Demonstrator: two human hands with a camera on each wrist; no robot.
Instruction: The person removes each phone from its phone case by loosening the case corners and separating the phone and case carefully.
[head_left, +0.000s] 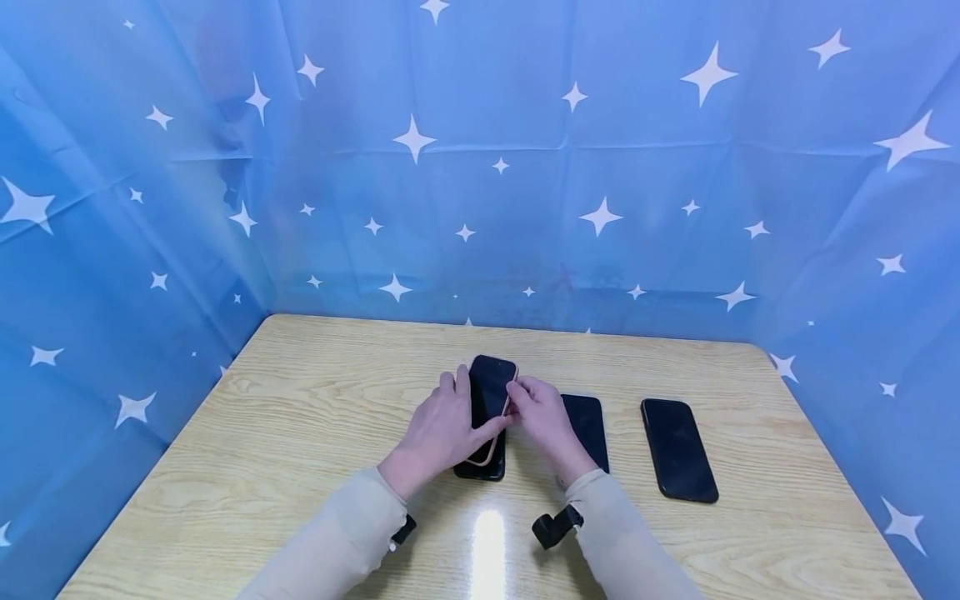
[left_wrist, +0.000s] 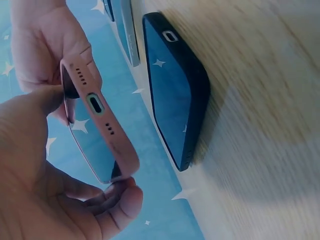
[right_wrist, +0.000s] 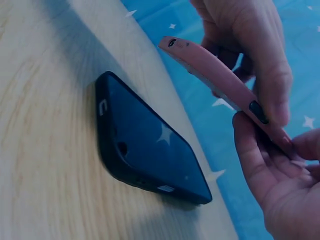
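A phone in a pink case (head_left: 489, 387), its dark screen turned up, is held in the air over the table. My left hand (head_left: 444, 425) grips it across its width, fingers on the left edge and thumb on the right. My right hand (head_left: 543, 415) pinches the right edge between thumb and fingers. In the left wrist view, the charging port shows in the pink case's bottom end. Under it lies a phone in a black case (head_left: 480, 472), partly hidden from the head view, apart from the held phone.
A second dark phone (head_left: 588, 425) lies to the right, partly behind my right hand. Farther right lies another black phone (head_left: 678, 450), face up. All rest on the wood-grain table (head_left: 322, 392). A blue curtain with white stars (head_left: 487, 208) encloses its back and sides.
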